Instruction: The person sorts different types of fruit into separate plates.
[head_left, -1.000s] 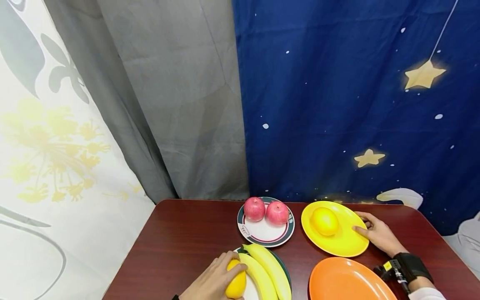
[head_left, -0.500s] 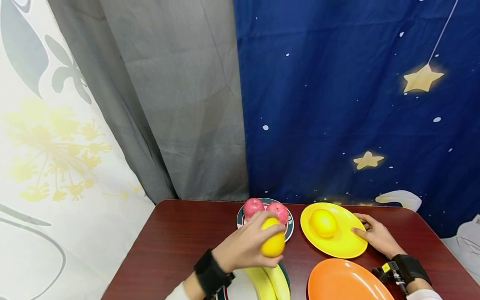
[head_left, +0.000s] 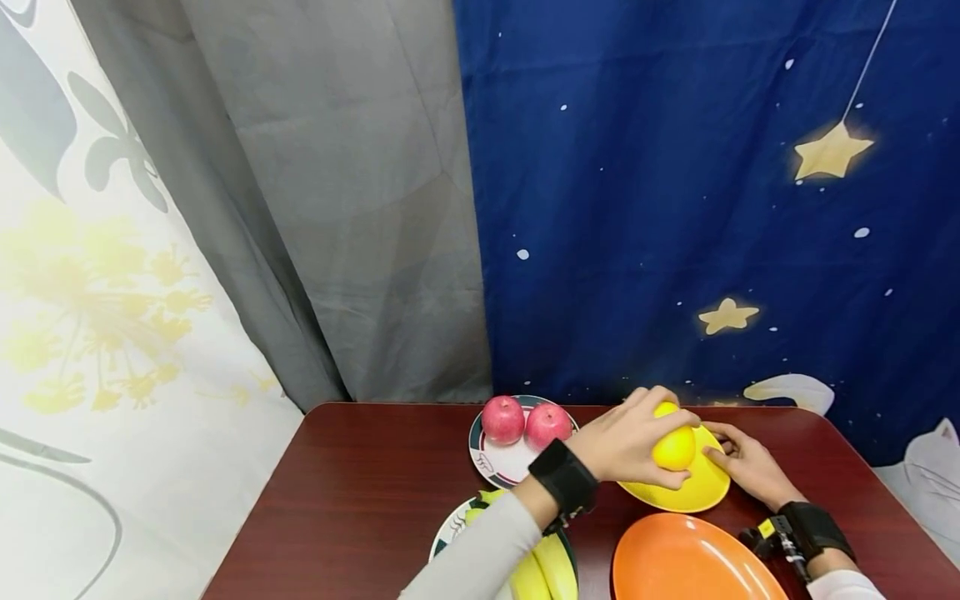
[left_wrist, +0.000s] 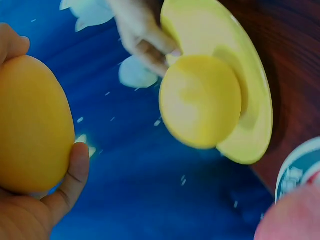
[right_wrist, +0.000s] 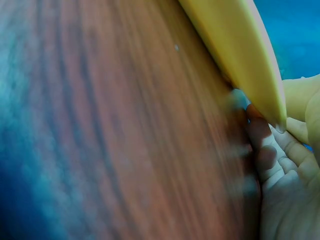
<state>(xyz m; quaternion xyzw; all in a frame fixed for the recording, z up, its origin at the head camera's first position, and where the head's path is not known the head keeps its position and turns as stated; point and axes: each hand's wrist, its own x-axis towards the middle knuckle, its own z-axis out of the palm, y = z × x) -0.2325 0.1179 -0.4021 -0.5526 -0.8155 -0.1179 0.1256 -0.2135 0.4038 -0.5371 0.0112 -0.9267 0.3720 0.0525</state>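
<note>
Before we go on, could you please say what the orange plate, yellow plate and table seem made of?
Orange plate: glossy by its bright highlight, perhaps plastic or ceramic.
Yellow plate: smooth, probably plastic, by its even colour.
Table: slightly shiny wood or laminate, by its reddish-brown grain.

Before me, a curtained, homelike corner; whether a dwelling, I cannot tell. White floral cloth (head_left: 150, 317), far left; grey curtain (head_left: 367, 208), upper centre-left; star-printed blue curtain (head_left: 637, 208), upper right. Below, a reddish-brown worktop (head_left: 360, 492) bears tableware: yellow plate (head_left: 705, 479) and orange plate (head_left: 686, 558), lower right.
</note>
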